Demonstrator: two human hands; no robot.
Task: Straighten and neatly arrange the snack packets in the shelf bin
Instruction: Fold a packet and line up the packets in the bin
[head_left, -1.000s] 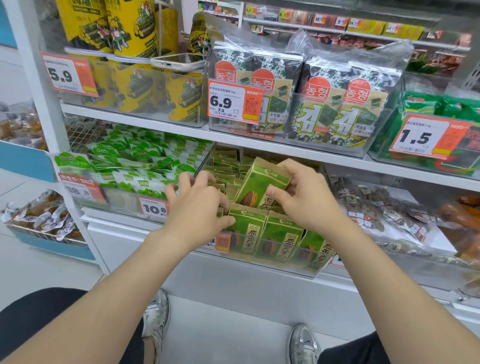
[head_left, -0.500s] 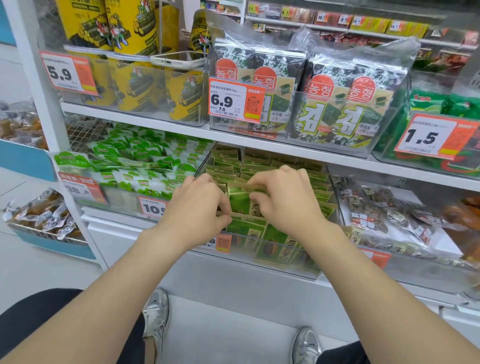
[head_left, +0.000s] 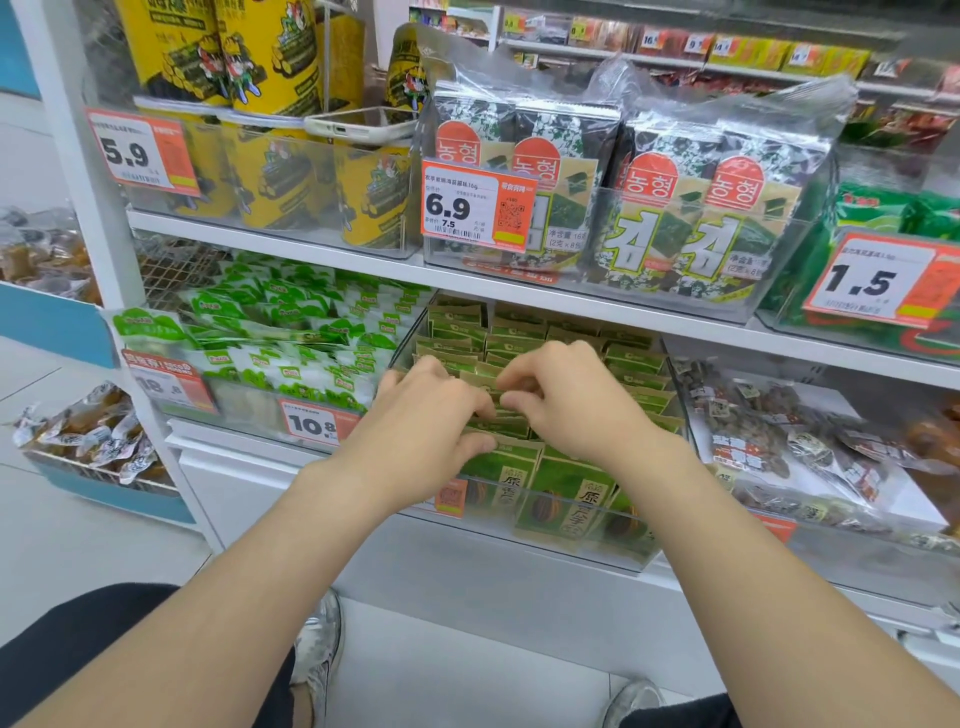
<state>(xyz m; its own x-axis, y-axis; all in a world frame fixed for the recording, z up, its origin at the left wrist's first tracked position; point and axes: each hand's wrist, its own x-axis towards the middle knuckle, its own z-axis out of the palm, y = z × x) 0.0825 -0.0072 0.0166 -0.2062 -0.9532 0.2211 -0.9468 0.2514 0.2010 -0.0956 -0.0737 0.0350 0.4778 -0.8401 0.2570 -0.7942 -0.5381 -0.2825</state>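
Head view: I crouch at the lower shelf with both hands in the clear bin that holds the green packets. The packets stand upright in rows from front to back. The front row leans against the bin's front wall, and the rows behind are packed close.

My left hand is over the middle rows with its fingers curled, and its thumb and fingers pinch the top edges of packets just behind the front row. My right hand is just beside it, fingertips bent down onto the same tops. I cannot tell whether it grips one or only presses.

To do this step well, I judge I should work on the top edges only, squaring each packet against the next one. The faces should point forward and the tops sit level. I would press down lightly so the paper does not crease. I'd also brace the front row, since a hard push could tip it over the low wall.
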